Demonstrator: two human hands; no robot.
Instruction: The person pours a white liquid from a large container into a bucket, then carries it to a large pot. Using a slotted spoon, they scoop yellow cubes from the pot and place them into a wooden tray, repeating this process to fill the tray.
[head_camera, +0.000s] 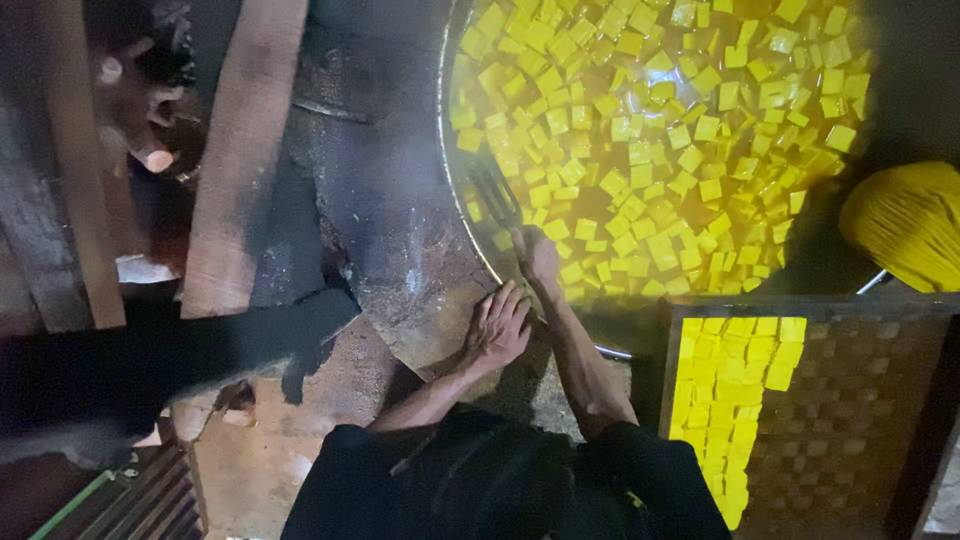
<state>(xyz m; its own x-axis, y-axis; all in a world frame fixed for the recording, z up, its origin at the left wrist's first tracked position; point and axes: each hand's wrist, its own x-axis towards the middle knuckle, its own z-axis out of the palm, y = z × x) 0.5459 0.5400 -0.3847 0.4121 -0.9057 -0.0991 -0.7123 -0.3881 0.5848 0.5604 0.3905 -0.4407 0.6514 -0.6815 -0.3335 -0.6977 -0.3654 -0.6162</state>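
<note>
At the wok's (452, 150) near rim, the right hand (540, 255) grips a slotted spatula (497, 197) among floating yellow cubes (650, 140); the left hand (497, 330) rests spread just outside the rim.

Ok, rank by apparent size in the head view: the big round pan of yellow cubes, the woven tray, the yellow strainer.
1. Big round metal pan
2. Woven bamboo tray, partly cut off by the frame
3. Yellow dome-shaped strainer, also cropped

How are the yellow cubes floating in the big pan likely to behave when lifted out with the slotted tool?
The yellow cubes float in liquid, so they are probably light and wet, likely slippery. Their neat square edges suggest a soft block, perhaps fragile. The right hand works a slotted tool, which should drain them.
</note>
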